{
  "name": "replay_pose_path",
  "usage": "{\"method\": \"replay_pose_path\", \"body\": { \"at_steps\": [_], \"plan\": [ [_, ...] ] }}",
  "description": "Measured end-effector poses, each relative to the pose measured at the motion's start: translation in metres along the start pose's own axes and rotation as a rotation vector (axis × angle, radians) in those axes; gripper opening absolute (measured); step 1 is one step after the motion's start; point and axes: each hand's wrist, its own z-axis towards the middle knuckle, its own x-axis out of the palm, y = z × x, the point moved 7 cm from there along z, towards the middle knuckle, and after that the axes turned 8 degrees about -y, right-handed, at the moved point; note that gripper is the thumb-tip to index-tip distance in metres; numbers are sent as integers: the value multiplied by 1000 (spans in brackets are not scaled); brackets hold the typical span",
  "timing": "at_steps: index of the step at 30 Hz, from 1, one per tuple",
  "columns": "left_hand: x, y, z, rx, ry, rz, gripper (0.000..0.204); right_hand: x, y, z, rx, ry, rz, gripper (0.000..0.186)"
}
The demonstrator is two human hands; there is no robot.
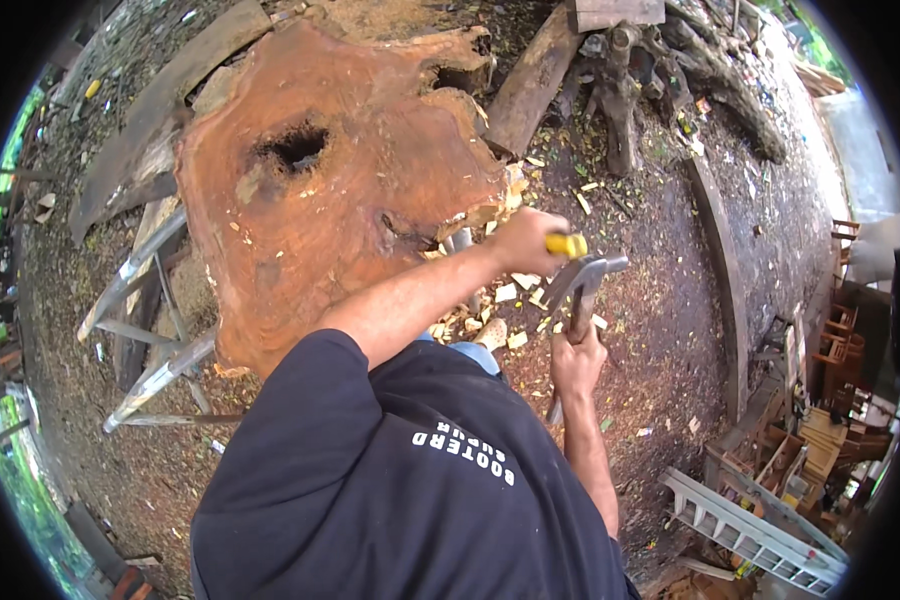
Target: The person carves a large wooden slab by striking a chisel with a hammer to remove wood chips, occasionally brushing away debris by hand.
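Observation:
My left hand point(526, 242) is wrapped round a chisel, whose yellow handle end point(567, 244) sticks out on the right of the fist. I cannot clearly make out its blade beside the slab edge. My right hand point(578, 362) grips the wooden handle of a claw hammer point(598, 268), its metal head raised close to the chisel's yellow end. To the left lies a large reddish-brown wood slab point(300, 240) with an irregular outline and a dark hole. Fresh pale cut wood shows on its right edge, near my left hand.
Wood chips point(507, 292) litter the ground around my feet. Metal stand legs point(160, 385) jut out left of the slab. A long plank point(722, 290) lies on the right, a gnarled root point(622, 100) at the back. A ladder point(750, 530) and wooden furniture point(820, 445) stand lower right.

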Motion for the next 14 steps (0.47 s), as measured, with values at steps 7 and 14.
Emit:
{"method": "replay_pose_path", "body": {
  "at_steps": [7,14],
  "plan": [
    [25,-16,-8,128,143,-14,19,-36,-12,9,198,-176,544,18],
    [51,-60,10,292,151,-72,20,-47,-27,7,215,-174,735,13]
  ]
}}
